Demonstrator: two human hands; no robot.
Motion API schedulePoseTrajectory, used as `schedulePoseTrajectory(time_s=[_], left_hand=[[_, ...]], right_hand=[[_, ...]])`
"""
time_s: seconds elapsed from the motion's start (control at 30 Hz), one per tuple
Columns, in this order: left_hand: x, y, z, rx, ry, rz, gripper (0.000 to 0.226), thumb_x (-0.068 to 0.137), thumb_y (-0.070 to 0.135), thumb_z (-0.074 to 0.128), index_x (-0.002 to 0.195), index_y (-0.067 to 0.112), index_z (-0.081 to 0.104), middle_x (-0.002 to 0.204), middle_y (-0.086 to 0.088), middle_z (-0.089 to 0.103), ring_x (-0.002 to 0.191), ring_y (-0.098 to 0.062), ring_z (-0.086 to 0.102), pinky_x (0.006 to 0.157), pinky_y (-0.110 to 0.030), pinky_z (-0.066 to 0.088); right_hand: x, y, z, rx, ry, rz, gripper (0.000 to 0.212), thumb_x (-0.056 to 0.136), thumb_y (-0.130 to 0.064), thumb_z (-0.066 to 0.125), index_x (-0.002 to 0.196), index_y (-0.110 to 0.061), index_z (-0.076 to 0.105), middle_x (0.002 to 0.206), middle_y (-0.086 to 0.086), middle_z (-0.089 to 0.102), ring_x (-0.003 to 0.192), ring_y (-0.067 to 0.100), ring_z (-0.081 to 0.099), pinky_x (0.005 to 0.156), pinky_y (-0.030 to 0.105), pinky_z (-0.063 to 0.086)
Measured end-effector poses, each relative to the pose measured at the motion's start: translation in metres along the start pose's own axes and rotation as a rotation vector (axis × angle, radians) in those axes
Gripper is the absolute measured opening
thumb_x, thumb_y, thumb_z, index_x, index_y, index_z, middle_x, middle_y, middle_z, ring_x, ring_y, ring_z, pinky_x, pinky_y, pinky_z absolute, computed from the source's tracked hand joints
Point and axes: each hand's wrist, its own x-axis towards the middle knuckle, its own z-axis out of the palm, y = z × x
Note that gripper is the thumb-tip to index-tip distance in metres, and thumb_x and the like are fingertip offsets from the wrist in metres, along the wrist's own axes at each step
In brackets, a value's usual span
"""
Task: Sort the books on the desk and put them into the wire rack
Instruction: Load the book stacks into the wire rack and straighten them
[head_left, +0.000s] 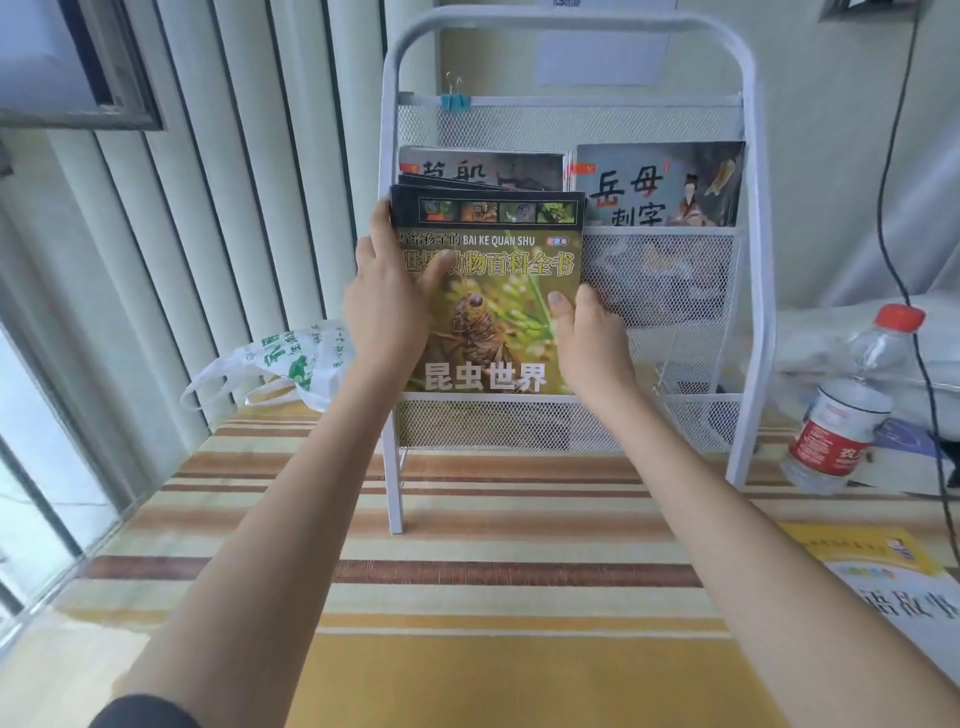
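here, the left hand (387, 301) grips the left edge of the insect book (493, 291), thumb across its cover, while the right hand (589, 332) grips the right edge, thumb on the front; the book stands upright, with other thin books bunched behind it, at the left side of the white wire rack (748, 260), its bottom edge level with a mesh pocket's rim. behind it, two more books sit in an upper pocket, one at left (483, 166) and one at right (660, 184), a blue binder clip (455, 101) is on the top rail. outward on the striped tablecloth (467, 571) lie a white plastic bag (291, 364) to the left, a plastic bottle (852, 405) to the right, and a yellow book (893, 571) at the near right.
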Motion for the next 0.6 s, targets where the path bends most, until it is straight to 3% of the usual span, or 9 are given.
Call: schedulePoseTrajectory(time_s=[0.23,0.37,0.47,0.53,0.6], left_hand=[[-0.002,0.002,0.002,0.162,-0.052,-0.042,0.076,0.092,0.049,0.046,0.151,0.015,0.011,0.126,-0.017,0.047,0.096,-0.04,0.058,0.067,-0.038,0.034],[-0.008,-0.002,0.0,0.112,-0.004,-0.042,0.059,0.101,0.041,0.031,0.152,0.023,0.008,0.106,-0.021,0.056,0.082,-0.037,0.058,0.062,-0.037,0.033],[-0.013,-0.007,0.001,0.05,0.015,-0.05,0.052,0.103,0.035,0.025,0.151,0.027,0.009,0.094,-0.017,0.061,0.07,-0.027,0.052,0.06,-0.034,0.031],[-0.014,-0.007,0.0,0.06,0.01,-0.056,0.051,0.103,0.035,0.023,0.151,0.028,0.008,0.092,-0.017,0.061,0.069,-0.023,0.046,0.059,-0.034,0.029],[-0.014,-0.006,-0.002,0.056,0.009,-0.06,0.05,0.103,0.034,0.023,0.151,0.031,0.008,0.094,-0.016,0.061,0.07,-0.022,0.045,0.059,-0.033,0.029]], right_hand=[[-0.005,-0.002,0.006,-0.083,0.012,-0.01,0.04,0.101,-0.041,0.024,0.108,-0.004,0.039,0.069,0.006,0.053,0.061,0.028,0.056,0.045,0.032,0.037],[-0.021,0.007,0.007,-0.379,-0.001,0.003,0.056,0.098,-0.051,0.015,0.114,-0.008,0.047,0.086,0.012,0.065,0.076,0.03,0.063,0.057,0.031,0.036],[-0.039,0.017,0.008,-0.579,-0.035,-0.022,0.07,0.098,-0.051,0.009,0.08,-0.01,0.062,0.071,0.008,0.059,0.068,0.025,0.059,0.06,0.029,0.032],[-0.045,0.02,0.009,-0.607,-0.023,-0.04,0.069,0.099,-0.049,0.009,0.062,-0.012,0.053,0.06,0.004,0.049,0.059,0.023,0.052,0.059,0.029,0.031],[-0.044,0.021,0.008,-0.589,-0.03,-0.049,0.066,0.1,-0.048,0.009,0.057,-0.013,0.046,0.053,0.0,0.041,0.054,0.021,0.047,0.055,0.028,0.028]])
